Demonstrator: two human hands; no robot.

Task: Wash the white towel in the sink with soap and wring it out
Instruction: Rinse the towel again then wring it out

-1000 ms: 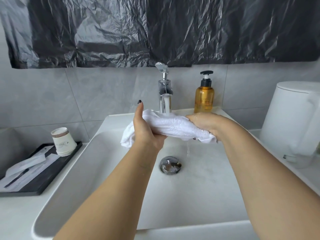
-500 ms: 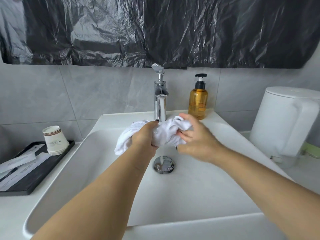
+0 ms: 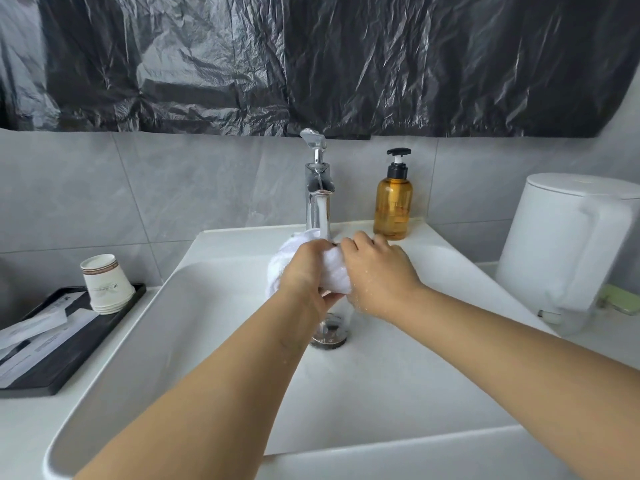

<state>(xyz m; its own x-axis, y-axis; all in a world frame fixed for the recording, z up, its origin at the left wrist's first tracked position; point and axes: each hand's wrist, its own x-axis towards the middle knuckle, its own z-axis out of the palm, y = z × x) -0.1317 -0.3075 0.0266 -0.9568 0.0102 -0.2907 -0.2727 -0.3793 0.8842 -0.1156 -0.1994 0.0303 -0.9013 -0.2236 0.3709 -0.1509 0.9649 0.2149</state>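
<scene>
From my remote feed, left to right: a black tray on the white counter carries white paper packets whose print is too blurred for me to read, and a stack of paper cups with a brown rim band and a faint logo I cannot make out. The white sink fills the centre, its chrome drain partly behind the left wrist. Over the basin, both hands are clenched on the white towel — the left hand gripping the bunched cloth from the left, the right hand curled round it from the right, water drops on the skin. The towel sits just under the chrome faucet, which is running onto it. An amber pump bottle with a black pump stands on the sink's back ledge; no readable label faces me. Far right, a white lidded bin stands beside the sink. Grey tiles line the wall — crinkled black plastic sheeting hangs above them.
</scene>
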